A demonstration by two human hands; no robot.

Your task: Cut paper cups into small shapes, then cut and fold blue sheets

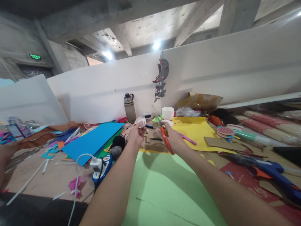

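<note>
My left hand is closed on a small white round piece, perhaps part of a paper cup; its exact kind is unclear. In my right hand is a pair of scissors with orange handles, blades pointing up and away, apart from the white piece. Whether the blades are parted is hard to tell. Another white round thing shows just behind the right hand, partly hidden. Below both forearms lies a light green sheet. A pink pen-like stick rests right of the right hand.
At the back stand a grey bottle and white paper cups. Blue card and yarn balls lie left, by a power strip. Yellow paper and a blue glue gun lie right. Another person's arm enters far left.
</note>
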